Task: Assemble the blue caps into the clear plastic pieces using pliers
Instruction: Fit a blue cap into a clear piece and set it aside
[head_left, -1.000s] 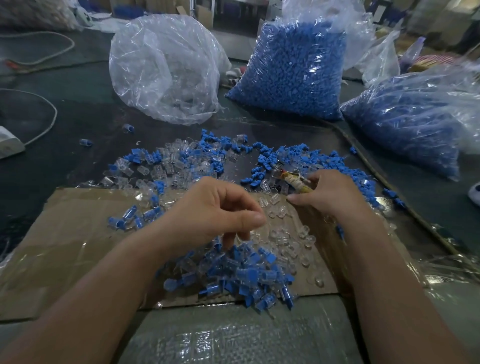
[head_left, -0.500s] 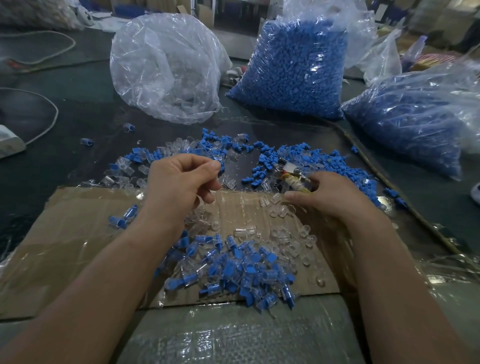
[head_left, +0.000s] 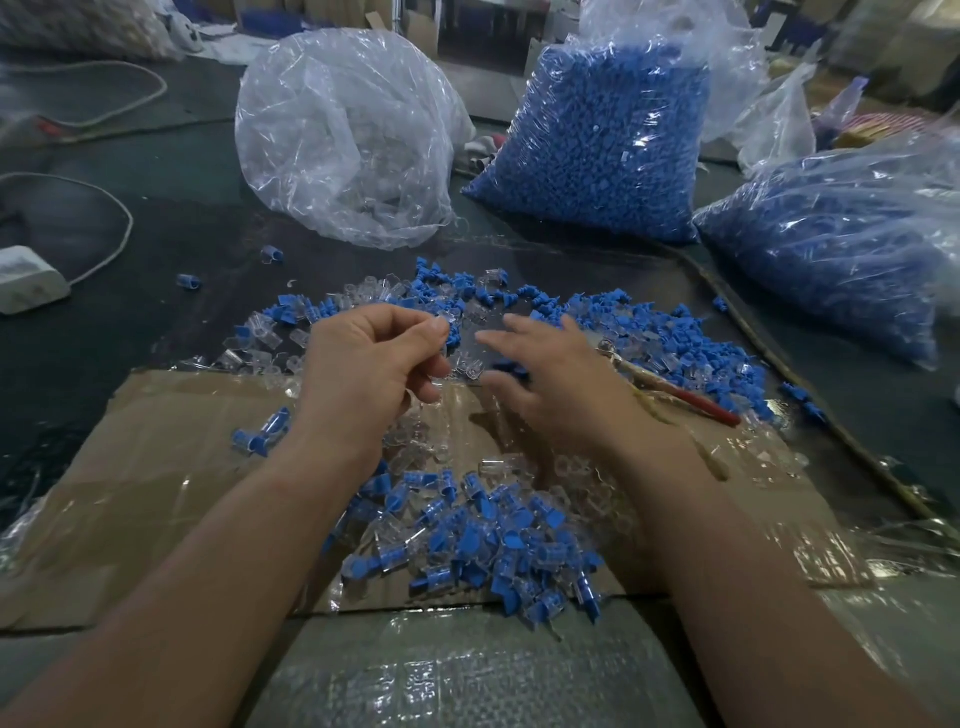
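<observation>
Dark work table (head_left: 156, 322), with a flattened brown cardboard sheet (head_left: 156, 467) taped over it at the near edge. Cluttered workshop behind, blurred.

Count: three large plastic bags stand out at the back. One is a crinkled clear plastic bag (head_left: 343, 145), its contents hard to make out. The other two are bags packed with blue parts (head_left: 597, 145) and (head_left: 831, 249). One pair of red-handled pliers (head_left: 675, 392). Loose blue caps (head_left: 691, 338) and small clear plastic pieces (head_left: 260, 332) are scattered in an arc past the cardboard, too many for me to count. A heap of joined blue-and-clear pieces (head_left: 483, 545) lies between the forearms.

The pliers' head is partly buried in caps.

Grip: left hand (head_left: 363, 374) is curled, thumb tip against forefinger. I cannot tell whether anything is pinched there. Right hand (head_left: 556, 384) is spread wide, fingers straight over the scatter, gripping nothing. The pliers lie on the cardboard just beside its wrist.
</observation>
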